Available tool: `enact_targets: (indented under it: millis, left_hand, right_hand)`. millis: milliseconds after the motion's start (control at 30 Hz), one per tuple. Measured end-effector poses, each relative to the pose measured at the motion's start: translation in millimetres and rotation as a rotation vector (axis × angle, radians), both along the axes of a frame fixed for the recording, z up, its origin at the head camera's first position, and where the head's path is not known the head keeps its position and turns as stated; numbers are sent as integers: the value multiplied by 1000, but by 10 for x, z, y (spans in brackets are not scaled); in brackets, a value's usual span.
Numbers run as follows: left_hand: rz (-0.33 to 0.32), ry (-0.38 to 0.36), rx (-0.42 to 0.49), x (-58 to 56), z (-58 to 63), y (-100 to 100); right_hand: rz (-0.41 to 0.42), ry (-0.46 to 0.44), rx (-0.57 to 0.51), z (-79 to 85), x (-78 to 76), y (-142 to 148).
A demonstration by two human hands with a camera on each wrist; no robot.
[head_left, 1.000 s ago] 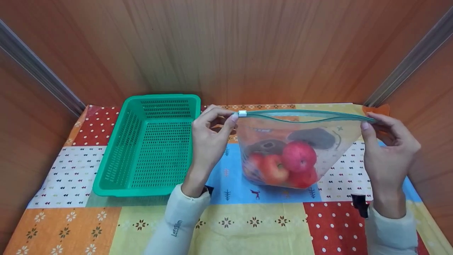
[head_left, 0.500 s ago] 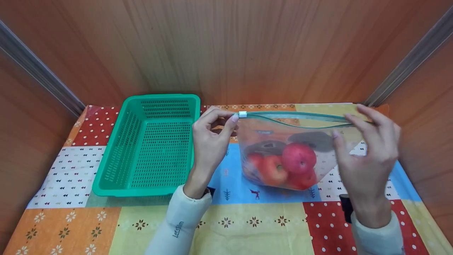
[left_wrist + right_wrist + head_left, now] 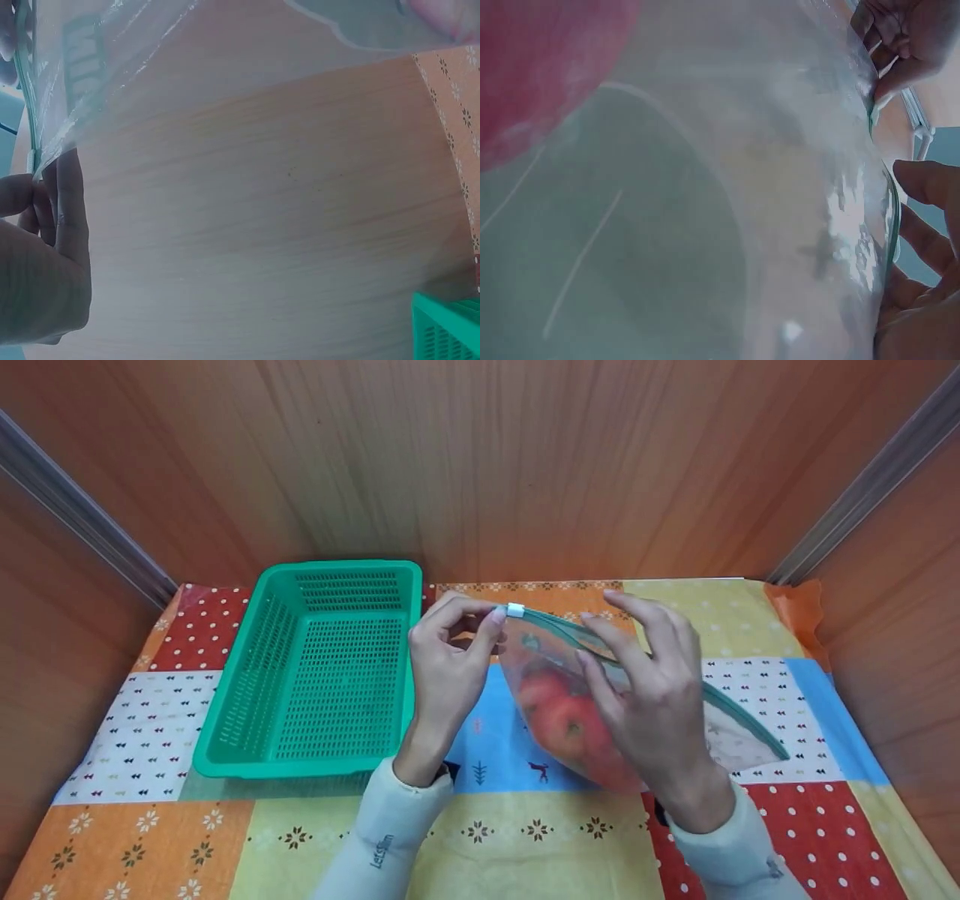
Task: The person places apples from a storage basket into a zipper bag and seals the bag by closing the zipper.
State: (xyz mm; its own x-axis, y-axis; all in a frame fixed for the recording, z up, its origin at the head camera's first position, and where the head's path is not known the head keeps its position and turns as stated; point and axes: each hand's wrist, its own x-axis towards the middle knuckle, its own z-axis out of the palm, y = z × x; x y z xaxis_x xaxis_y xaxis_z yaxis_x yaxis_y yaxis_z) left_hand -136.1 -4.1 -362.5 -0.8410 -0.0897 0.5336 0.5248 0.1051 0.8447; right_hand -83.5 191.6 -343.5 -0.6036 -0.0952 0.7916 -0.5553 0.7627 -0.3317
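Note:
A clear slider zip bag (image 3: 742,739) with a green-edged mouth holds several red fruits (image 3: 574,727) that look like apples. My left hand (image 3: 450,660) pinches the bag's top left corner, right beside the white slider (image 3: 515,610). In the left wrist view, that hand (image 3: 52,277) has thumb and fingers together on the corner. My right hand (image 3: 664,697) is over the bag's middle, fingers spread and loosely bent near the green mouth. It hides part of the bag and fruit. The right wrist view shows the right hand (image 3: 930,277) beside the green edge, thumb and fingers apart.
A green plastic basket (image 3: 307,769) with slotted walls stands left of the bag. A patchwork-print cloth (image 3: 480,847) covers the table. Wood-grain panels (image 3: 525,472) rise at the back and both sides. Something orange (image 3: 799,615) lies at the back right.
My right hand has let go of the bag's right corner and moved left along the mouth. That corner has dropped toward the table. My left hand has stayed on the slider end.

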Motion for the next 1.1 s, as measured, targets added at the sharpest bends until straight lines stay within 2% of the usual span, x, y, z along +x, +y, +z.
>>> enact_targets:
  millis: [233, 400, 767, 1100]
  left_hand:
    - [-8, 15, 5, 6, -9, 45]
    - [-16, 23, 19, 18, 10, 83]
    - [-11, -65, 61, 65, 48, 164]
    - [1, -79, 90, 90, 43, 210]
  right_hand:
    - [-5, -37, 64, -64, -74, -117]
    - [-35, -59, 52, -59, -121, -220]
    - [-65, -82, 12, -22, -185, -400]
    - [-63, -83, -8, 19, -239, -461]
